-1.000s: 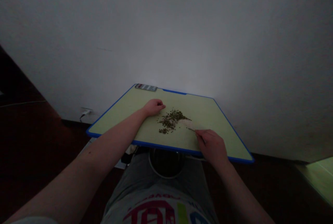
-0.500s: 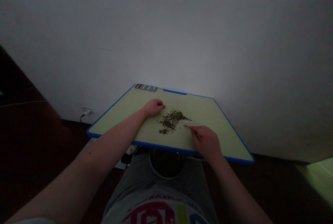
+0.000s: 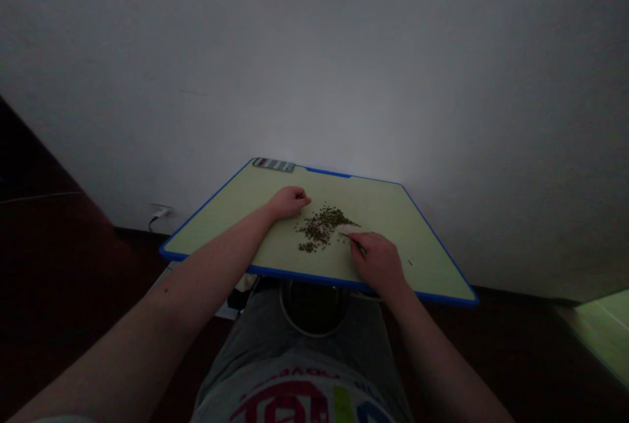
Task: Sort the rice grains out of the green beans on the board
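A loose heap of small dark green-brown grains (image 3: 322, 226) is spread over the pale yellow, blue-edged table (image 3: 388, 203). Against its right side lies a patch of small whitish grains (image 3: 350, 229). My right hand (image 3: 378, 260) pinches a thin pointed tool, which looks like tweezers (image 3: 344, 234); its tip is at the whitish patch. My left hand (image 3: 289, 202) rests on the tabletop at the upper left of the dark heap, fingers curled in, and nothing shows in it.
A phone (image 3: 274, 165) lies at the far left corner of the table. A round dark pot (image 3: 317, 331) is at my lap below the near edge. The wall (image 3: 354, 69) stands right behind the table, with a plugged-in charger (image 3: 160, 215) low on the left.
My right hand with the tweezers has moved left and slightly up, closer to the whitish grains. A small dark fleck now shows on the tabletop right of that hand. My left hand stays put.
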The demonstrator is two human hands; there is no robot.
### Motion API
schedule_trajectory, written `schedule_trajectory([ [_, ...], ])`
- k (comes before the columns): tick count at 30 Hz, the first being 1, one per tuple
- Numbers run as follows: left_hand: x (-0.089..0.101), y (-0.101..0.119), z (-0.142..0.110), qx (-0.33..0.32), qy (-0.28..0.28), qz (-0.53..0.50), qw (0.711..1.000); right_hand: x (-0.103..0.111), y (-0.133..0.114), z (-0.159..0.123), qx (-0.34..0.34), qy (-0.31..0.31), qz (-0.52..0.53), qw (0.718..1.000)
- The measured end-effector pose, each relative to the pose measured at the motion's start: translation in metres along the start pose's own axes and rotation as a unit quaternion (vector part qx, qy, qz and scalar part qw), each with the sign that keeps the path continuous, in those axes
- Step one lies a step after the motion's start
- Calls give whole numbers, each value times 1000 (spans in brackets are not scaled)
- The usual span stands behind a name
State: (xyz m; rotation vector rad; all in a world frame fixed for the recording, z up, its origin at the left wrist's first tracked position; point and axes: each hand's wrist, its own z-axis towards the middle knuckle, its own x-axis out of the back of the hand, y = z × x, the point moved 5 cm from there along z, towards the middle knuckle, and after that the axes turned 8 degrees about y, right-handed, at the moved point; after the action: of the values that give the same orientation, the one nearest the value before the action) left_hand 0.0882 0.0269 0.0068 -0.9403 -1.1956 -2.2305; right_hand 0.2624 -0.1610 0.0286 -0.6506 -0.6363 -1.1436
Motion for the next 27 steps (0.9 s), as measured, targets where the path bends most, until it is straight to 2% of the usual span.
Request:
schedule_trajectory([
  [4, 1, 0, 0, -5, 4, 1, 1000, 4, -3, 2, -2, 16, 17, 1000],
  [12, 0, -2, 1, -7, 8, -8, 1000, 32, 0, -16, -28, 33, 30, 999],
  [18, 0, -1, 1, -6, 8, -2, 1000, 28, -13, -27, -7, 5, 53, 999],
  [27, 1, 0, 0, 1, -2, 1, 1000, 16, 2, -14, -22, 22, 25, 999],
])
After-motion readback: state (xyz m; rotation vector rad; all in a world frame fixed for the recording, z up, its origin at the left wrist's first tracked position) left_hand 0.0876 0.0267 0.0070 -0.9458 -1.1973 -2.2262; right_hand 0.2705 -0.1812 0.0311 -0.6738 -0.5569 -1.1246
